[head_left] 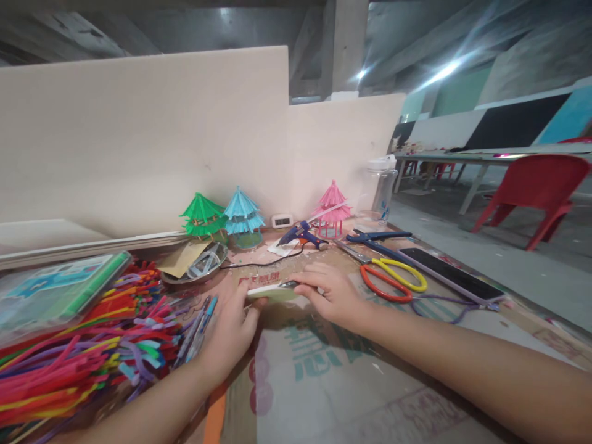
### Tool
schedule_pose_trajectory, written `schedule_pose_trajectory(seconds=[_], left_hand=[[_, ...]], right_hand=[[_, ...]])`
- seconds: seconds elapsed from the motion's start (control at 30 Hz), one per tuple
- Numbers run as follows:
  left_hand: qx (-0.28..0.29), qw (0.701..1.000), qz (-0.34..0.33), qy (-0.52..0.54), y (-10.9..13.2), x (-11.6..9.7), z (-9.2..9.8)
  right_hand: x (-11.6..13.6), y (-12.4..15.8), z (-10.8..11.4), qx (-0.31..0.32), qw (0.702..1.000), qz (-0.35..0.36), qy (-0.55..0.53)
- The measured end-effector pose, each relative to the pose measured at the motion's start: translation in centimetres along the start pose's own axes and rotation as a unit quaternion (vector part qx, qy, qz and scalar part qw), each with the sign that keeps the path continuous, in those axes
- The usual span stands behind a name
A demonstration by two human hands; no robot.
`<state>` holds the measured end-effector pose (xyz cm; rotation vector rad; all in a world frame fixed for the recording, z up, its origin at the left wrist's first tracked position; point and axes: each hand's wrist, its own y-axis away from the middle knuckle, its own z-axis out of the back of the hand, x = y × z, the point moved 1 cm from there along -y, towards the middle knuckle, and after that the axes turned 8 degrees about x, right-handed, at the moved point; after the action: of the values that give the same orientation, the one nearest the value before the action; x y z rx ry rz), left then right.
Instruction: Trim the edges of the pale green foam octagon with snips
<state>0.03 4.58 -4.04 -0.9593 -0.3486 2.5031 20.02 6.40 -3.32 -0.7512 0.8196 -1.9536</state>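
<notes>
My left hand (238, 327) is closed on the left end of a thin, pale flat piece (277, 292) above the printed cardboard table cover. At the piece's right end, my right hand (326, 293) pinches a small dark, slim tool (289, 284), whose exact kind I cannot make out. Behind the hands lies a blue glue gun (303, 235) with a clear stick in its back. Scissors with red and yellow handles (393, 279) rest to the right of my right hand.
Green (202, 216), blue (243, 219) and pink (333, 209) pagoda models stand along the back board. Colourful pipe cleaners (83, 364) and a plastic case (60, 293) lie left; pliers (379, 237), a phone (451, 274) and a clear bottle (379, 191) are at the right.
</notes>
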Motion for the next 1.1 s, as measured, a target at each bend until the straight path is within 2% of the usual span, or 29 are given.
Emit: schedule_pose_trajectory(seconds=[0.2,0.4,0.7,0.83,1.1], left_hand=[[-0.003,1.000,-0.006,-0.002,0.04,0.26,0.04],[0.008,1.000,-0.009,-0.018,0.26,0.20,-0.07],[-0.010,0.999,-0.014,-0.033,0.15,0.13,0.06],[-0.005,1.000,-0.001,-0.026,0.15,-0.09,0.15],[0.002,0.999,-0.018,-0.045,0.21,0.03,-0.04]], right_hand=[[-0.32,0.16,-0.08,0.011,0.999,-0.041,-0.013],[0.16,0.11,-0.09,0.020,0.999,-0.032,-0.022],[-0.31,0.29,-0.11,0.013,0.998,-0.048,-0.029],[-0.25,0.32,-0.13,0.019,0.999,-0.038,-0.017],[0.37,0.12,0.01,0.020,1.000,-0.015,-0.018]])
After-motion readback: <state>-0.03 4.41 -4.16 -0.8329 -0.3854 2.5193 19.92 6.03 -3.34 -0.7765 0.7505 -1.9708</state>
